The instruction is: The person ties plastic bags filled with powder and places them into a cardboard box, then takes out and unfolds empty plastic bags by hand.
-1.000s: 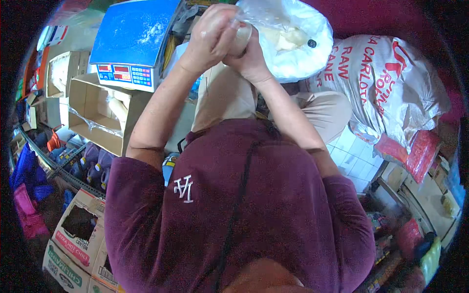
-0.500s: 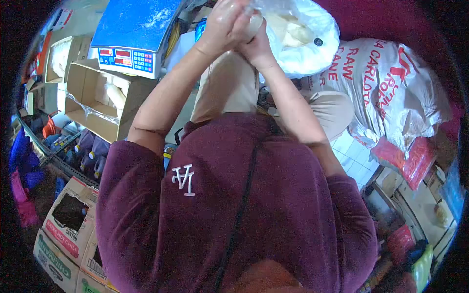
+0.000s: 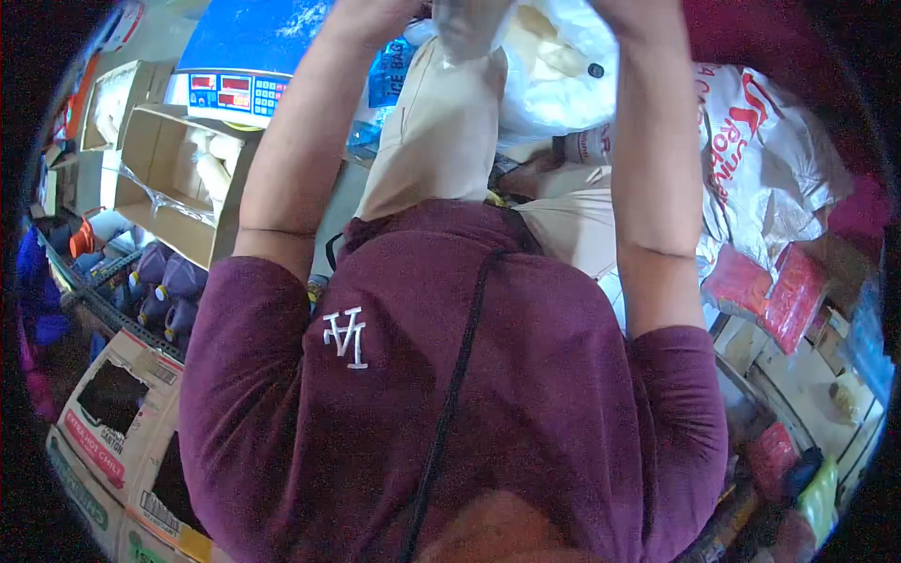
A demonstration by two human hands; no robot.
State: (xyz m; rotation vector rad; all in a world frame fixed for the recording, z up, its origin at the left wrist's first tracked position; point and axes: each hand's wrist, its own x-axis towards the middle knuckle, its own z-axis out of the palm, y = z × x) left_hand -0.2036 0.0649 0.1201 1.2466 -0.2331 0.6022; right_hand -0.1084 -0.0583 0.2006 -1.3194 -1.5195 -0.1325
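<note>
We are holding both arms out ahead, well apart, with a clear bag (image 3: 469, 33) showing between the hands.
Our left hand (image 3: 380, 11) is sitting at the top edge, just beside the bag, its fingers mostly out of sight; our right hand (image 3: 638, 11) is being cut off by that edge, farther from the bag, so we cannot tell whether either is gripping. Our left forearm is slanting inward, while our right is running nearly straight forward. The bag is blurring over our knee (image 3: 436, 122). Beyond, a white liner (image 3: 554, 113) is holding pale stuff; a scale (image 3: 235, 94) is standing leftward, a carton (image 3: 160, 225) lying nearer us, and a printed sack (image 3: 760, 164) slumping rightward.
</note>
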